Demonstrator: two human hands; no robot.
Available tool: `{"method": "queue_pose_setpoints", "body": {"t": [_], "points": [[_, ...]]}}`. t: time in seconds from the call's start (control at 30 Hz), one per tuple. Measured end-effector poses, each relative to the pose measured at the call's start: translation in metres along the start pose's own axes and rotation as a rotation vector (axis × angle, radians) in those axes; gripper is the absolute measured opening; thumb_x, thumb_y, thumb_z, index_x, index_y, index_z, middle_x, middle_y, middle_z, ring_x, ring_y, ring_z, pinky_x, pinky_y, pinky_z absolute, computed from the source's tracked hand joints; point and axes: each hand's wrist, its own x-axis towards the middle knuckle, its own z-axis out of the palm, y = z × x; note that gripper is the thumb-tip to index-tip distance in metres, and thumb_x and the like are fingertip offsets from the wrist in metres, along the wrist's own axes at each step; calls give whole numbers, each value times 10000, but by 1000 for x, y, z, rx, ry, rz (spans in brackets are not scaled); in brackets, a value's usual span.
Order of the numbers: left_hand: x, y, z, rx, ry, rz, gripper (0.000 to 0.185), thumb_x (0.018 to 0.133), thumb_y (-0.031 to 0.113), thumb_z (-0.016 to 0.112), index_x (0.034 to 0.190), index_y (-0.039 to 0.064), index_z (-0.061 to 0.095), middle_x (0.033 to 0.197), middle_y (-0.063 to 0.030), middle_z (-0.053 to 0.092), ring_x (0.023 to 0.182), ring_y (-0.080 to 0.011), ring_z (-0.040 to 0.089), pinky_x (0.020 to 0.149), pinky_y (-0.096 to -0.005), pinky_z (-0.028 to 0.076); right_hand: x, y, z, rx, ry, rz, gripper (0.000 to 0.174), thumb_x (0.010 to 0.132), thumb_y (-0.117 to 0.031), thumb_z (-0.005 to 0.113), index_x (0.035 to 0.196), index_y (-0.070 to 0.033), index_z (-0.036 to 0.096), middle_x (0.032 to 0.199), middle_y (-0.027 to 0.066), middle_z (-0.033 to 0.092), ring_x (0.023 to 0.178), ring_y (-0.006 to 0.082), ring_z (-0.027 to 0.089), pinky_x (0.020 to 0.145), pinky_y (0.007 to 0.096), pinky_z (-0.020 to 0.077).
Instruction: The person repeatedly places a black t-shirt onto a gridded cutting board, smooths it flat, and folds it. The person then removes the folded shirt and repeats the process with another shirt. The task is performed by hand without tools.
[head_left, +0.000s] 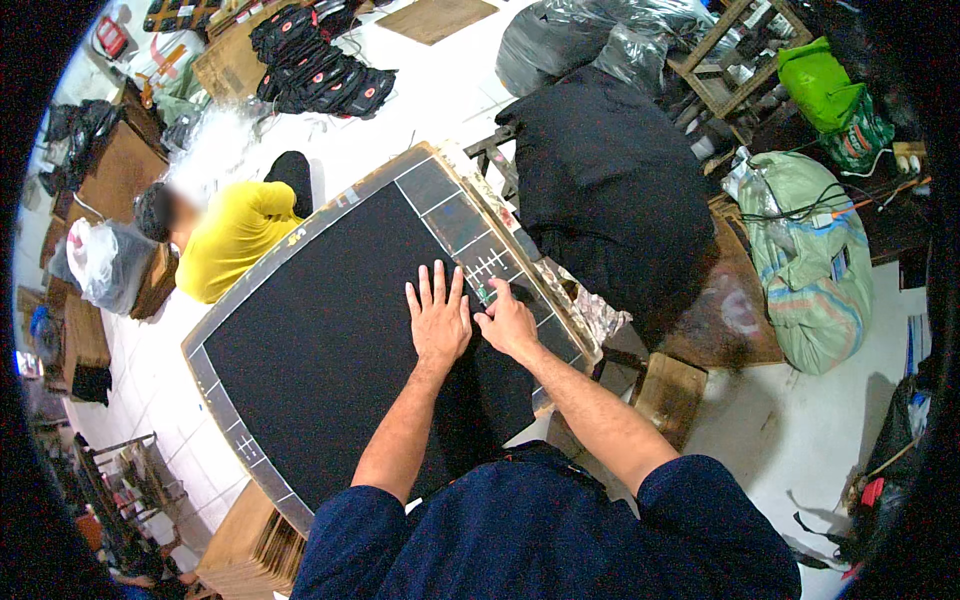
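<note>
Black fabric (322, 300) lies flat over most of a dark-topped table (442, 217) with white grid lines near its right and left edges. My left hand (439, 322) rests palm down on the fabric, fingers apart, near its right edge. Close beside it, my right hand (510, 322) is at the fabric's edge, index finger stretched out and the others bent. A small green mark or thing shows by its fingertips; I cannot tell whether the fingers hold anything.
A person in a yellow shirt (236, 240) is beyond the table's left edge. A heap of black fabric (607, 195) stands right of the table. Stacked brown boards (255, 547) are below its near left corner. A tied green sack (810, 262) lies farther right.
</note>
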Motion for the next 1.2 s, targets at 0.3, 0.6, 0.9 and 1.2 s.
{"method": "queue_pose_setpoints", "body": {"t": [0.3,0.6,0.9,1.2], "points": [[-24,18,2,-42,-1,31,544,1072,353,474,1581,159,466,1686,-167,329,1583,-392,224,1278,-606,130,-20,15,2,-56,119,-18,598,869,-205,782,1358,-76,462,909,154,775,907,411,740,815,543,571],[-55,39,0,-43,16,59,555,1063,348,489,1583,158,465,1693,-172,316,1581,-405,223,1274,-623,126,-54,40,-11,-49,29,-8,566,848,-149,798,1304,-65,472,921,167,767,891,406,744,820,519,574],[-88,60,0,-69,-32,86,553,1061,348,495,1577,151,470,1680,-186,331,1577,-412,230,1269,-633,140,-81,76,-5,34,43,-24,534,823,-150,842,1218,-58,495,849,158,742,856,372,739,783,485,573],[-116,81,-4,-89,-50,101,547,1054,346,514,1565,155,484,1675,-197,333,1580,-409,222,1266,-638,126,-99,76,-8,80,137,-4,499,825,-104,827,1210,-54,512,867,155,746,846,362,740,786,476,573]]}}
